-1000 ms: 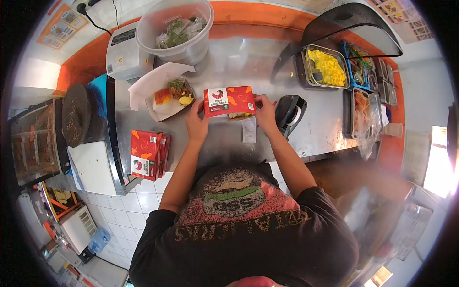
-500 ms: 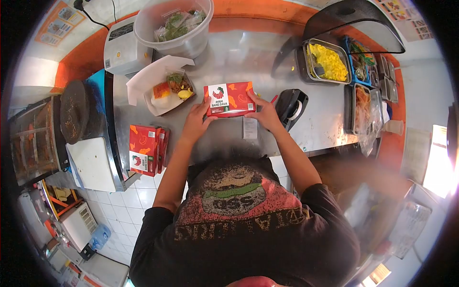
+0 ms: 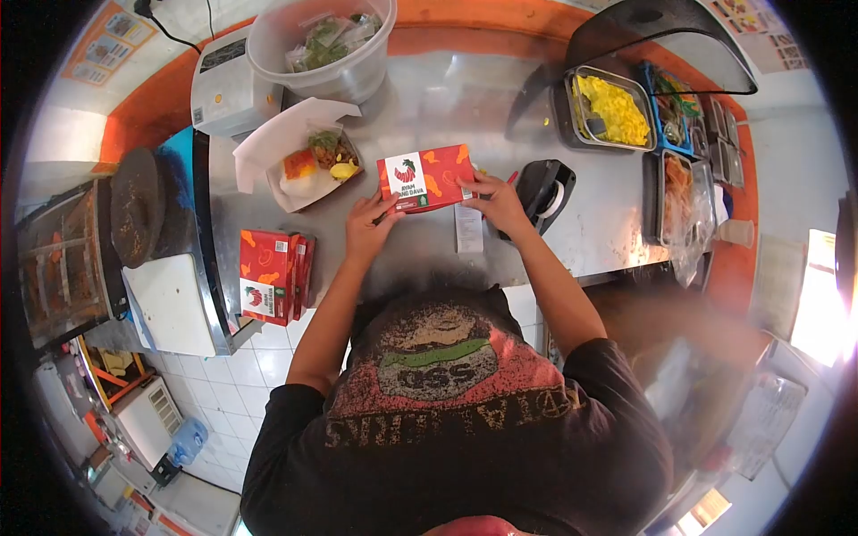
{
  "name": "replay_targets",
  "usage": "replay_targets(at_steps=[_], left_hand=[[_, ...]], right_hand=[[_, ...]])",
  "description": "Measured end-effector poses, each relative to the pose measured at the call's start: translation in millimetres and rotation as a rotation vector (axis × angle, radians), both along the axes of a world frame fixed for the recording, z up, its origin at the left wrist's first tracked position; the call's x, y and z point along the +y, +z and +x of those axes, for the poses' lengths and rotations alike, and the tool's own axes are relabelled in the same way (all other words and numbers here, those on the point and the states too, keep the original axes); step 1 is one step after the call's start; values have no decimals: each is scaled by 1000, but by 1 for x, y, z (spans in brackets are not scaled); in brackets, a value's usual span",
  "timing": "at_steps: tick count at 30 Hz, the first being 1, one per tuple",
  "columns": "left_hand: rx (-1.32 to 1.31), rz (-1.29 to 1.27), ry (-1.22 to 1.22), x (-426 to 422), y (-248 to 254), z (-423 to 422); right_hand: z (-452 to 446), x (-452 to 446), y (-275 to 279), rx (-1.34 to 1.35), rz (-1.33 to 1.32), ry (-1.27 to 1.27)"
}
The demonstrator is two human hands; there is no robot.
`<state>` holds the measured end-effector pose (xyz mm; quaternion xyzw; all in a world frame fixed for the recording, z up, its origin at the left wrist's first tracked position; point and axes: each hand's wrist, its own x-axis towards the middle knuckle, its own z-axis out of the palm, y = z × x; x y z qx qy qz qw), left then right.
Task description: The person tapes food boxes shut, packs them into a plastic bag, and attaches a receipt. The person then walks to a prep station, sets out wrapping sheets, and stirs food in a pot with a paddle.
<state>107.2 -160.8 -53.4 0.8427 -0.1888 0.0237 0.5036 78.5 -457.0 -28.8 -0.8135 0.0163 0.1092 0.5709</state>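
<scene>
A closed red food box [image 3: 440,176] with a white label and orange pictures is held over the steel table, its right end tipped slightly away from me. My left hand [image 3: 368,225] grips its lower left corner, thumb on the near edge. At the right end, my right hand [image 3: 497,202] pinches the near corner. Just below the box lies a paper receipt [image 3: 469,230]. To the left, an open food box [image 3: 308,195] contains rice, an orange-red piece, a small bag of greens and something yellow. A black tape dispenser [image 3: 543,198] is beside my right hand.
Stacked red boxes [image 3: 264,275] are at the table's left edge. A white bucket [image 3: 350,87] of bagged greens stands behind, next to a label printer [image 3: 234,89]. A tray of yellow food [image 3: 615,109] sits far right. Someone's blurred arm [image 3: 706,314] shows at right.
The red box has turned a little, its right end lifting away from me. My left hand has slid down to the lower left corner; my right hand still holds the right end.
</scene>
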Motion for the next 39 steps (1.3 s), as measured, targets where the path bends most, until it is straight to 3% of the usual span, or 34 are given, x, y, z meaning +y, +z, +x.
replay_targets(at_steps=[2, 4, 5, 6, 9, 11, 13, 18, 20, 22, 25, 26, 28, 32, 36, 38, 39], left_hand=[[45, -21, 7, 2, 2, 2], [31, 112, -69, 4, 8, 2], [29, 113, -70, 5, 8, 2], [-87, 163, -73, 5, 8, 1], [-276, 291, -76, 1, 19, 1], [-351, 366, -77, -13, 44, 10], [-302, 609, -221, -44, 63, 31], [-418, 579, -331, -63, 56, 50], [-265, 579, -350, -59, 61, 50], [-234, 578, -360, -56, 59, 51], [-240, 553, -333, -56, 57, 45], [-277, 530, -301, -57, 56, 44], [-280, 516, -300, -59, 55, 41], [-278, 527, -299, -58, 49, 42], [-269, 537, -307, -58, 50, 41], [-283, 550, -300, -58, 50, 41], [-285, 548, -302, -57, 49, 42]], right_hand=[[-1, 1, 0, -20, -81, 1], [-5, 3, -5, -38, -162, -1], [-6, 4, -11, -190, -298, 7], [-6, 7, -10, -342, -434, 14], [-14, 22, -5, -387, -562, -114], [-26, 37, -22, -344, -579, -209], [-34, 50, -25, -346, -534, -350], [-50, 63, -3, -385, -515, -526], [-74, 54, 20, -302, -493, -789], [-87, 39, 34, -239, -278, -1198], [-102, 18, 25, -105, -195, -1408], [-102, 12, 21, -105, -197, -1413], [-99, 3, 19, 150, 282, -1352], [-106, -13, 24, 197, 637, -1414], [-129, 15, 38, 10, 650, -1453], [-140, 33, 26, 302, 653, -1482], [-141, 35, 21, 304, 678, -1440]])
